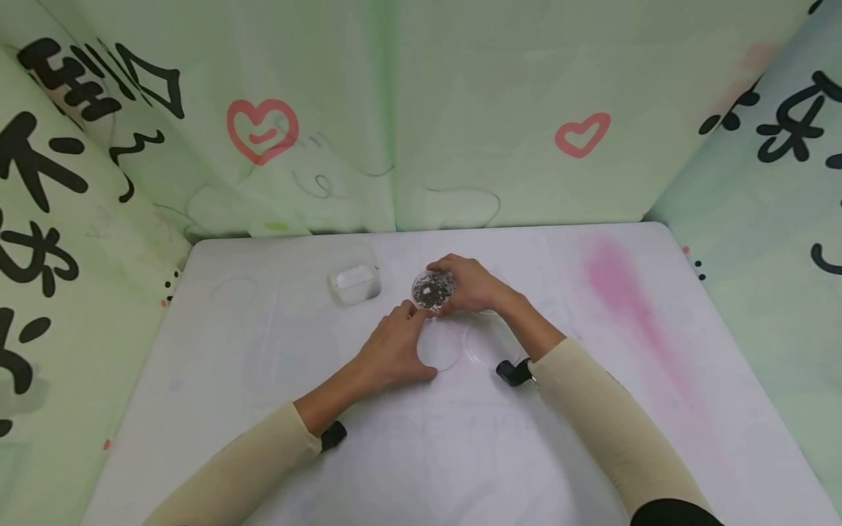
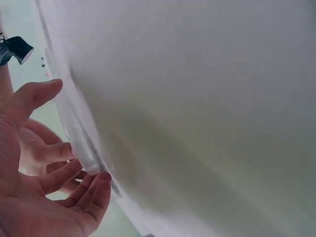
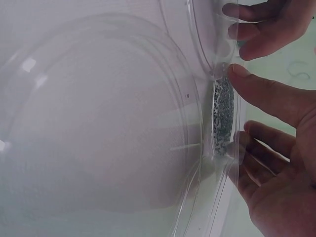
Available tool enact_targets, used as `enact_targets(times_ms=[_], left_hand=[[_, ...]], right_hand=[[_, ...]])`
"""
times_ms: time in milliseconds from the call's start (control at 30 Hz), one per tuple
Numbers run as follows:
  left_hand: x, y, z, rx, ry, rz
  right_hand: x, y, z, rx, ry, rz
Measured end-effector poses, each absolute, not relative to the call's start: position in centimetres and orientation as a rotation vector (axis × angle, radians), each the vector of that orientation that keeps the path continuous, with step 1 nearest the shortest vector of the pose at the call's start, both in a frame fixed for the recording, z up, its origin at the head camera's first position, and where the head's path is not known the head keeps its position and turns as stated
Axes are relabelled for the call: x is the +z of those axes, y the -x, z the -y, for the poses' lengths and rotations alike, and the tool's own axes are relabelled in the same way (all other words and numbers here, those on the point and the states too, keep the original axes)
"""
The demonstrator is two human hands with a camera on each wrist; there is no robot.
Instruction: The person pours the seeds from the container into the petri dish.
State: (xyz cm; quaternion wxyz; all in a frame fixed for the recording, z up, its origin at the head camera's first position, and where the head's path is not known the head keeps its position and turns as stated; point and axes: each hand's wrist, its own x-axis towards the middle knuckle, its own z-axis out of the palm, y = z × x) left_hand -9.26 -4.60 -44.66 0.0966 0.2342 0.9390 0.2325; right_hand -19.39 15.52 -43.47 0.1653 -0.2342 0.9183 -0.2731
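Note:
In the head view my right hand (image 1: 473, 283) holds a small round clear petri dish of dark, silvery flakes (image 1: 433, 291), fingers at its far edge and thumb at its near edge. In the right wrist view this flake-filled dish (image 3: 223, 118) shows edge-on. Just nearer to me lies a clear petri dish (image 1: 442, 349), which shows no flakes. My left hand (image 1: 393, 345) spans it, thumb at the near rim and fingertips at the far rim, close to the flake dish. The left wrist view shows the left fingertips (image 2: 102, 177) on a clear rim.
Another clear dish (image 1: 490, 345) lies to the right, below my right wrist, with one more clear rim partly hidden behind the right hand. A small translucent box (image 1: 355, 283) stands on the white table (image 1: 263, 380) to the left. Green curtains (image 1: 460, 109) border the table's back and sides.

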Motion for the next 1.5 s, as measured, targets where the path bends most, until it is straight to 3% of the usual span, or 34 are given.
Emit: enact_targets(times_ms=[533, 1500], left_hand=[[-42.2, 10.9, 7.3, 0.914, -0.61, -2.833], [-43.4, 16.2, 4.1, 0.923, -0.442, -2.84]], right_hand=[[-43.4, 19.4, -15.9, -0.812, 0.656, -2.588], [-43.8, 19.4, -15.7, -0.841, 0.616, -2.596]])
